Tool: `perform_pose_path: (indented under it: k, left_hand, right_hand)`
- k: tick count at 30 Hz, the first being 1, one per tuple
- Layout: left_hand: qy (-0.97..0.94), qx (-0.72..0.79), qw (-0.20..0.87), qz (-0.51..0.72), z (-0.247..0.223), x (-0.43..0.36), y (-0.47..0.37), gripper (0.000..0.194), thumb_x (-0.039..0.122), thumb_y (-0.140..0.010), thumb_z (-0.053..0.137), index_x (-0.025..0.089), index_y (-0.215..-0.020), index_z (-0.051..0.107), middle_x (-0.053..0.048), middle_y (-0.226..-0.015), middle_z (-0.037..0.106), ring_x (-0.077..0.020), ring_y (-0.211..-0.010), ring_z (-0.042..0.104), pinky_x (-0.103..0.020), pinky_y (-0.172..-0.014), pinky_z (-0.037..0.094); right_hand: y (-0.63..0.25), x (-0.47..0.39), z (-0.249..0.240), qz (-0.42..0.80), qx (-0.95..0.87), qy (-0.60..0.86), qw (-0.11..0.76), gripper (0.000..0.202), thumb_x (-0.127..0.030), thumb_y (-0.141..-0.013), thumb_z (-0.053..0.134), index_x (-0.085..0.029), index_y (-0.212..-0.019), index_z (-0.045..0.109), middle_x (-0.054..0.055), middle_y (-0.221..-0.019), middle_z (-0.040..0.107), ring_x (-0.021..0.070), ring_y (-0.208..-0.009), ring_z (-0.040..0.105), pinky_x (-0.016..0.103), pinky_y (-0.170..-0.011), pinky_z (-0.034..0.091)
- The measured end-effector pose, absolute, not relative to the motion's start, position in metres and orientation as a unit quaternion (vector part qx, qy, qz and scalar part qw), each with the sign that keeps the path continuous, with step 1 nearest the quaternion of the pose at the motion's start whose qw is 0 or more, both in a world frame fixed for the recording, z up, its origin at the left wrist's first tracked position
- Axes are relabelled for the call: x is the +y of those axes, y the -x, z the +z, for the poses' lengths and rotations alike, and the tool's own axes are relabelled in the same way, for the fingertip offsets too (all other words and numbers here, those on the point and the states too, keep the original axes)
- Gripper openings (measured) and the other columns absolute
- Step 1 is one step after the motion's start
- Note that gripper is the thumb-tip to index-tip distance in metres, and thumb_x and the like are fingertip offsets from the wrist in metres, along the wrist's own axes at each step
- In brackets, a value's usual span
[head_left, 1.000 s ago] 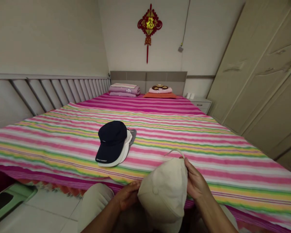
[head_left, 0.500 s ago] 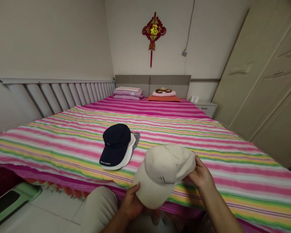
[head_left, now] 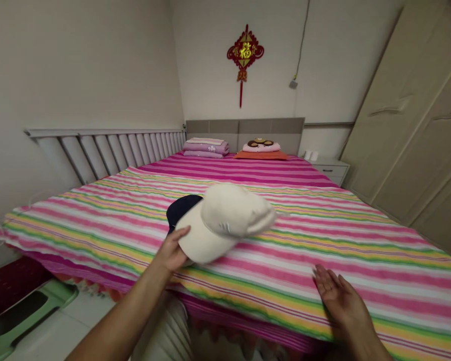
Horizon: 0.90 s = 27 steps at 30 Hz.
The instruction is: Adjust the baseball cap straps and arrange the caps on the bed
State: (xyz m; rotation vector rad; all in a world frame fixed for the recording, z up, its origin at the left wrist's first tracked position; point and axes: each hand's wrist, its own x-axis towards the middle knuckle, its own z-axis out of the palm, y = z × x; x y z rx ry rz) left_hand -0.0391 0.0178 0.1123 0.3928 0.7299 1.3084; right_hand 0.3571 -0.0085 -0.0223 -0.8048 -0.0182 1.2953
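Note:
A cream cap (head_left: 225, 215) with a small emblem on its front is held up over the bed by its brim, which my left hand (head_left: 173, 249) grips at the left edge. Behind it a navy cap (head_left: 182, 206) lies on the striped cover, mostly hidden by the cream one. My right hand (head_left: 338, 293) is off the cap, to its lower right above the cover, palm turned up, fingers stretched and holding nothing.
The bed's striped cover (head_left: 108, 220) spreads all around. Folded purple bedding (head_left: 206, 148) and a pink folded item (head_left: 262, 146) lie by the headboard (head_left: 270, 131). A green stool (head_left: 26, 313) stands at lower left, a nightstand (head_left: 328, 168) at back right.
The cream cap has moved left and farther over the bed with my left hand, now covering much of the navy cap. My right hand has let go of it and moved right.

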Motion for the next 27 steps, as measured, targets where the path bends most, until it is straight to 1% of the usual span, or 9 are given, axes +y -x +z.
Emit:
perform_pose_path:
  k: [3,6,12,17,20,24,27]
  left_hand:
    - [-0.191,0.282,0.629,0.698,0.144,0.042,0.061,0.039,0.011,-0.080,0.040,0.011,-0.118,0.048,-0.007,-0.078,0.069,-0.0214,-0.081,0.063,-0.039,-0.084,0.045]
    - [-0.169,0.269,0.594,0.739,0.145,0.059,0.078,0.039,0.011,-0.081,0.039,0.010,-0.118,0.048,-0.006,-0.077,0.069,-0.0179,-0.072,0.064,-0.035,-0.081,0.048]
    - [-0.059,0.360,0.588,0.722,0.091,0.060,0.095,0.039,0.010,-0.082,0.038,0.011,-0.120,0.046,-0.004,-0.066,0.068,-0.0154,-0.059,0.064,-0.030,-0.073,0.052]
    - [-0.039,0.345,0.594,0.725,0.064,0.046,0.098,0.039,0.012,-0.083,0.038,0.014,-0.121,0.046,-0.005,-0.072,0.070,-0.0153,-0.060,0.065,-0.031,-0.075,0.052]
    - [-0.038,0.347,0.602,0.718,0.052,0.038,0.095,0.040,0.011,-0.083,0.036,0.014,-0.122,0.045,-0.005,-0.070,0.070,-0.0154,-0.061,0.065,-0.031,-0.075,0.052]
    - [-0.039,0.373,0.601,0.706,0.039,0.031,0.094,0.038,0.008,-0.082,0.037,0.014,-0.119,0.047,-0.004,-0.065,0.069,-0.0141,-0.061,0.065,-0.024,-0.066,0.054]
    - [-0.076,0.468,0.585,0.658,0.035,0.025,0.100,0.029,0.007,-0.080,0.043,0.013,-0.107,0.052,-0.002,-0.060,0.067,-0.0133,-0.054,0.064,-0.022,-0.054,0.054]
  right_hand:
    - [-0.353,-0.009,-0.023,0.582,-0.008,0.357,0.731,0.018,-0.005,-0.072,0.043,-0.019,-0.070,0.055,0.005,-0.081,0.066,0.0147,-0.077,0.064,0.029,-0.065,0.055]
    - [-0.350,-0.009,-0.022,0.576,0.005,0.354,0.737,0.019,-0.004,-0.071,0.043,-0.018,-0.071,0.056,0.005,-0.080,0.067,0.0144,-0.075,0.064,0.028,-0.064,0.055]
    - [-0.351,-0.009,-0.022,0.582,0.012,0.348,0.735,0.023,-0.002,-0.071,0.042,-0.017,-0.073,0.058,0.004,-0.079,0.067,0.0142,-0.074,0.065,0.028,-0.065,0.055]
    - [-0.351,-0.008,-0.023,0.577,0.013,0.350,0.738,0.021,-0.004,-0.072,0.042,-0.017,-0.073,0.058,0.005,-0.077,0.068,0.0143,-0.074,0.065,0.028,-0.064,0.056]
    - [-0.350,-0.008,-0.024,0.570,0.020,0.350,0.743,0.021,-0.004,-0.073,0.042,-0.017,-0.072,0.058,0.004,-0.077,0.068,0.0141,-0.074,0.065,0.027,-0.063,0.056]
    - [-0.349,-0.008,-0.022,0.568,0.026,0.352,0.743,0.022,-0.004,-0.073,0.041,-0.017,-0.072,0.058,0.004,-0.077,0.068,0.0142,-0.074,0.065,0.027,-0.063,0.056]
    - [-0.348,-0.009,-0.022,0.567,0.027,0.355,0.743,0.022,-0.003,-0.073,0.041,-0.017,-0.072,0.058,0.004,-0.076,0.068,0.0140,-0.074,0.065,0.027,-0.063,0.055]
